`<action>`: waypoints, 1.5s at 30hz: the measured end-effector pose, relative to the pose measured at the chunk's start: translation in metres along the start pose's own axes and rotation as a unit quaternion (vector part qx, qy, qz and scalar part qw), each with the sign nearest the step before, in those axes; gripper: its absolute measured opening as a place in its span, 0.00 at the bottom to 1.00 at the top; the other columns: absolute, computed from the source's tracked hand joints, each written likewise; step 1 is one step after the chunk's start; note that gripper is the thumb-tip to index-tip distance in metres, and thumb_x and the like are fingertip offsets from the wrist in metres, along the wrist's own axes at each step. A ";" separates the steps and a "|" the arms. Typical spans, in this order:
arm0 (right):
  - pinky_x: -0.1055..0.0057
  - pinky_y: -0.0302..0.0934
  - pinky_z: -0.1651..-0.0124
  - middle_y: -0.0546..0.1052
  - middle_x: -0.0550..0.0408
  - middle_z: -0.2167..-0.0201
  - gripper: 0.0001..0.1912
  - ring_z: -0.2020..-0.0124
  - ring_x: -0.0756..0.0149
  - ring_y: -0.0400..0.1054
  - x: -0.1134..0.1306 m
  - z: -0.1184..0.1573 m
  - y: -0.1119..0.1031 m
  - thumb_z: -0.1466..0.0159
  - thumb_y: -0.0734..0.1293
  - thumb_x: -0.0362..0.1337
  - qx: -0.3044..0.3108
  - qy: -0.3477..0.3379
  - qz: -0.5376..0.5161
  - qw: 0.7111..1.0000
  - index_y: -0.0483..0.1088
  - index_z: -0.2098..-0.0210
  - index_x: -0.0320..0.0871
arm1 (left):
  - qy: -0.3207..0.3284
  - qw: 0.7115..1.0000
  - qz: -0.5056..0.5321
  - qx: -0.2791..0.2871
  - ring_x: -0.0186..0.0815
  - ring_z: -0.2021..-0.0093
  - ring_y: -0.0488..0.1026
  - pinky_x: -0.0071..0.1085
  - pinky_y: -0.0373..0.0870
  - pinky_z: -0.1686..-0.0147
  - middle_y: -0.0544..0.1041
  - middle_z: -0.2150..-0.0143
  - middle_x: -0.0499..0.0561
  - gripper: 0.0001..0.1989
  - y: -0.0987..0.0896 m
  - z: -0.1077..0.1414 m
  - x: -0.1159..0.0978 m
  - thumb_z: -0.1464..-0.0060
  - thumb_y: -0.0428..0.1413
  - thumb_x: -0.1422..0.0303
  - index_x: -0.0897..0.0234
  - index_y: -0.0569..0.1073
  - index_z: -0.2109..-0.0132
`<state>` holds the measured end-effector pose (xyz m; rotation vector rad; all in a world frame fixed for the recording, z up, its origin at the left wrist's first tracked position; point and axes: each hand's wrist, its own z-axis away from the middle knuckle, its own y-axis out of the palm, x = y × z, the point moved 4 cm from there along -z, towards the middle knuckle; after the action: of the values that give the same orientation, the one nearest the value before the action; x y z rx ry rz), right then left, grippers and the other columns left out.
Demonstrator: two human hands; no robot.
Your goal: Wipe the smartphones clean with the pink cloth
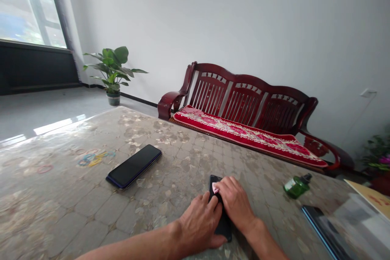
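Observation:
A dark smartphone lies on the table right in front of me, partly covered by both my hands. My left hand grips it from the left, fingers bent over its face and thumb near its lower end. Pinched under the fingers of my right hand is a small pinkish-white cloth, pressed against the phone's upper part. Most of the cloth is hidden by those fingers. The two hands nearly touch over the screen.
Another black smartphone rests to the left, near several coloured rubber bands. At right are a green spray bottle, a blue-edged phone and a yellowish box. A wooden bench stands beyond the patterned table.

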<state>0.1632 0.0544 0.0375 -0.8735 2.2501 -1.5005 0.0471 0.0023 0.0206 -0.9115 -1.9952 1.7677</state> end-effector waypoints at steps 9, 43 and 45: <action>0.68 0.55 0.59 0.71 0.56 0.68 0.10 0.63 0.62 0.62 -0.003 -0.022 0.010 0.33 0.61 0.26 -0.022 0.003 0.051 0.998 0.70 0.66 0.46 | 0.008 1.000 -0.021 0.015 0.50 0.52 0.69 0.42 0.70 0.54 0.73 0.55 0.60 0.30 -0.001 0.001 -0.004 0.46 0.58 0.46 0.69 0.71 0.50; 0.69 0.54 0.61 0.72 0.57 0.70 0.12 0.66 0.64 0.63 -0.013 -0.013 0.006 0.34 0.61 0.25 -0.046 0.069 0.069 0.994 0.68 0.69 0.46 | -0.009 0.999 -0.003 0.041 0.52 0.45 0.66 0.44 0.67 0.48 0.71 0.49 0.60 0.31 -0.002 0.002 -0.003 0.45 0.58 0.47 0.66 0.67 0.44; 0.69 0.54 0.61 0.71 0.56 0.69 0.12 0.66 0.64 0.63 -0.011 -0.011 0.005 0.34 0.61 0.24 -0.041 0.069 0.064 0.995 0.68 0.69 0.46 | -0.008 0.999 0.000 0.041 0.51 0.46 0.66 0.44 0.67 0.47 0.71 0.49 0.60 0.31 -0.003 0.002 -0.003 0.45 0.58 0.48 0.66 0.67 0.44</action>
<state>0.1638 0.0710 0.0366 -0.6522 2.4304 -1.4611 0.0469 -0.0012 0.0233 -0.8747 -1.9169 1.8469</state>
